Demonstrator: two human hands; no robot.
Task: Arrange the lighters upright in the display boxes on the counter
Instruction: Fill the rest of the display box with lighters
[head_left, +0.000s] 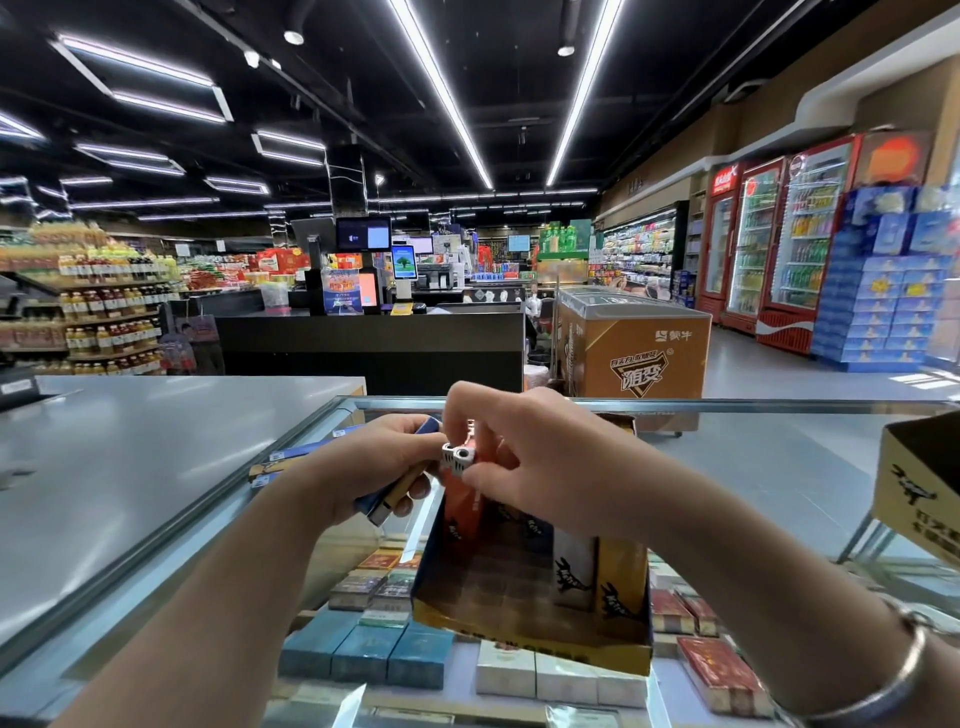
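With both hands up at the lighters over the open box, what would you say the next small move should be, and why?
Probably lower the orange lighter pinched by the right hand straight down into the display box. It already stands upright at the box's far left, and much of the box floor shows bare. The left hand holds several more lighters for afterwards.

Orange lighter (464, 499), yellow display box (540, 631)

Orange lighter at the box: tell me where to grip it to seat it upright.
Pinch the orange lighter at its metal top from above, as the right hand does. Its body hangs down into the display box, so only the top stays reachable.
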